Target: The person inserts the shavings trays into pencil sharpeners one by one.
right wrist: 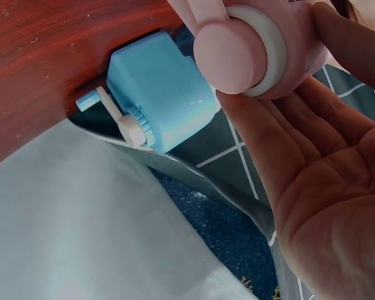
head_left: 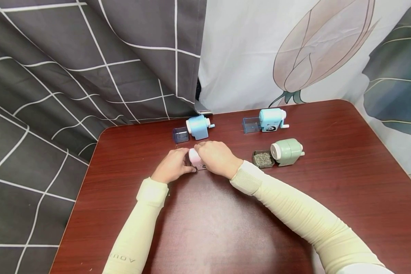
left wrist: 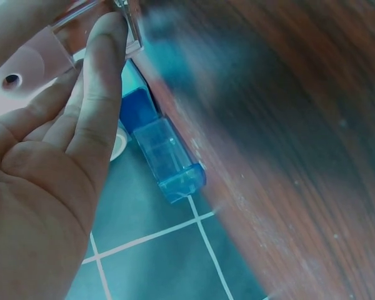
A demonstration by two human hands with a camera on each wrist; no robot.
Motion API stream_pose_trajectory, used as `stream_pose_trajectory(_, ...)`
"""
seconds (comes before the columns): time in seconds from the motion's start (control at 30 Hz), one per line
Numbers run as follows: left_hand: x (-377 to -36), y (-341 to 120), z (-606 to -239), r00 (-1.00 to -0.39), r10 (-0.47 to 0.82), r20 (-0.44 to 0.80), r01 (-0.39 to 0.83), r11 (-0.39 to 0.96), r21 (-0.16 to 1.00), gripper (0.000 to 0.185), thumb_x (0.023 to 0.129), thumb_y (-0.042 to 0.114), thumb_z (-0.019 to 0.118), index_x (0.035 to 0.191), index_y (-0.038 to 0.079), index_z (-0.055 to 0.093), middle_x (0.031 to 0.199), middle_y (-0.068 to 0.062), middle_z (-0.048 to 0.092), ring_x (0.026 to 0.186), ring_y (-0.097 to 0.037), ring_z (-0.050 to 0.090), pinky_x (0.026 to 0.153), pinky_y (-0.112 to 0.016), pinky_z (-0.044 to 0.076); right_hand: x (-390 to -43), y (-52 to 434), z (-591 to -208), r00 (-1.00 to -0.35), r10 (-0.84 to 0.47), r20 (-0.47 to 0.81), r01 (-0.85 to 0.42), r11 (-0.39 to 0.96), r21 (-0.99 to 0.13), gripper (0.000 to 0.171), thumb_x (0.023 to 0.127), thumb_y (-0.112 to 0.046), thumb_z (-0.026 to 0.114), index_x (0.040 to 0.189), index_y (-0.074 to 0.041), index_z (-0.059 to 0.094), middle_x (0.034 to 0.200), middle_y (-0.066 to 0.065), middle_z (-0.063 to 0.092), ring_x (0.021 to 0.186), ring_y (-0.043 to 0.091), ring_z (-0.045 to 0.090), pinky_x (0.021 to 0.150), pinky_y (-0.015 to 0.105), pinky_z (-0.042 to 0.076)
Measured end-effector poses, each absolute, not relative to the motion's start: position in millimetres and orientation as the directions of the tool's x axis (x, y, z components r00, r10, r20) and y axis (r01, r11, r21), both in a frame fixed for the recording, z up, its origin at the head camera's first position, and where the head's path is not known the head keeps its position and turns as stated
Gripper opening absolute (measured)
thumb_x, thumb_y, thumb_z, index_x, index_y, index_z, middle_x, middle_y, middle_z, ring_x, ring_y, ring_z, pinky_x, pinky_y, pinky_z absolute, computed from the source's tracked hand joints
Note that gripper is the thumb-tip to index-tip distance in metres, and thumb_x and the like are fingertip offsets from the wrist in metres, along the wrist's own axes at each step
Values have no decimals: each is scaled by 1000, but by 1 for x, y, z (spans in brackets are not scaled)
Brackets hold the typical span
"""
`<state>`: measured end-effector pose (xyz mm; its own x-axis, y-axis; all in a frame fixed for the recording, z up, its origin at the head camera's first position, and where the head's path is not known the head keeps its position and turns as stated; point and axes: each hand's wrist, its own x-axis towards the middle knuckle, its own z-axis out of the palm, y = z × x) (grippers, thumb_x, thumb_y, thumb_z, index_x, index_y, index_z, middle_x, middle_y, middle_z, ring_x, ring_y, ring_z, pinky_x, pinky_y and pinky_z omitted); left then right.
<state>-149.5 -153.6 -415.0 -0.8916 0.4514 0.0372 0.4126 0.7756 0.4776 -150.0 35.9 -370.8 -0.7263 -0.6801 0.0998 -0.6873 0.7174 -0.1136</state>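
Note:
Both hands are at a pink pencil sharpener point(head_left: 195, 156) near the middle of the table. My right hand point(head_left: 217, 156) grips its body from the right, with thumb and fingers on opposite sides in the right wrist view. A round pink crank hub point(right wrist: 228, 57) with a white ring faces that camera. On the other side, my left hand point(head_left: 172, 166) has its fingers and thumb around the front, pinching a clear drawer point(left wrist: 81, 26) in the left wrist view. A dark pencil hole point(left wrist: 12, 80) shows in the pink front. The fingers hide much of the drawer.
Just behind the hands stands a blue sharpener point(head_left: 199, 127) with its drawer point(head_left: 180, 135) pulled out. To the right are a light blue sharpener point(head_left: 270, 119) and a green one point(head_left: 289, 151), whose drawer holds shavings point(head_left: 263, 158). Curtains point(head_left: 140, 68) hang along the table's back edge.

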Motion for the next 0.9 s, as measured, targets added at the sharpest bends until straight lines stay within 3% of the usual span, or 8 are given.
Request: stream_pose_trajectory(0.9,-149,-149,-417,-894,442,66,409,751,519,56,72,18,92,118,3,64,106,-8,70,93,-23,65,87,-39,52,-149,36,-371,-716,-687,124,-698,708,-109,28,84,-4,75,111,-2,69,103,10,72,92,28,70,75,44,57)
